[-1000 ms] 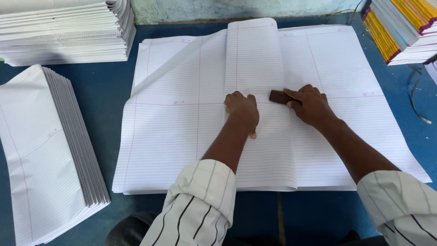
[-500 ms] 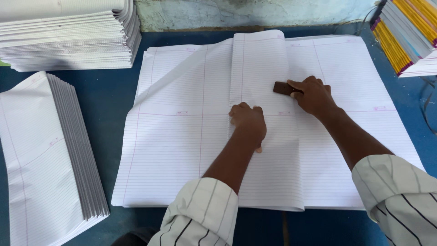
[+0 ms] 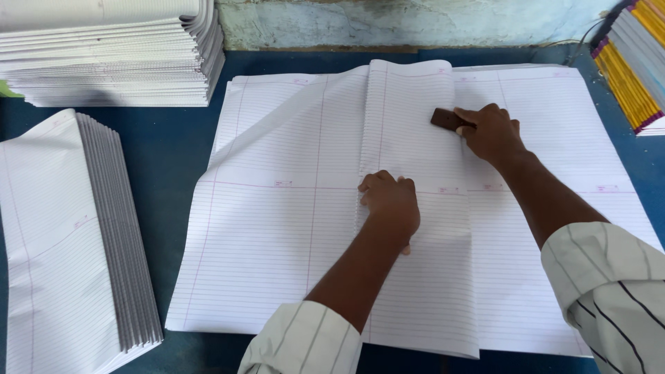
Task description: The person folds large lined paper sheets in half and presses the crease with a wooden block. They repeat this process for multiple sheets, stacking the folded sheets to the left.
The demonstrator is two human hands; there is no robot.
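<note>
The work takes place on a blue worktop (image 3: 166, 145) set against a weathered pale-green wall (image 3: 388, 24).

Nearest the camera, two arms in white sleeves with dark stripes reach forward over a large white ruled paper sheet with pink margin lines (image 3: 277, 235), which lies flat across the middle of the worktop. This sheet is the landmark for all positions below.

A folded-over panel of the sheet (image 3: 415, 138) runs from its near edge to its far edge, slightly right of its centre. The left hand (image 3: 389, 204) rests on this panel at mid-length, fingers curled and pressed down on the paper, holding nothing. The right hand (image 3: 490, 131) lies further along the panel's right edge, towards the far end of the sheet, fingers closed around a small dark brown rectangular block (image 3: 447, 119) that sits flat on the fold line.

Judged from this posture, the step in hand is creasing the fold. The crease beyond the block appears not yet pressed; finishing it would call for firm pressure along the fold line while the left hand keeps the panel from shifting.

Left of the sheet lies a fanned stack of folded white ruled sheets (image 3: 76, 242). Beyond that, at the far left, stands a taller pile of folded white sheets (image 3: 111, 52). At the far right is a stack of bound books with yellow and grey edges (image 3: 634, 62).

No containers are visible.
</note>
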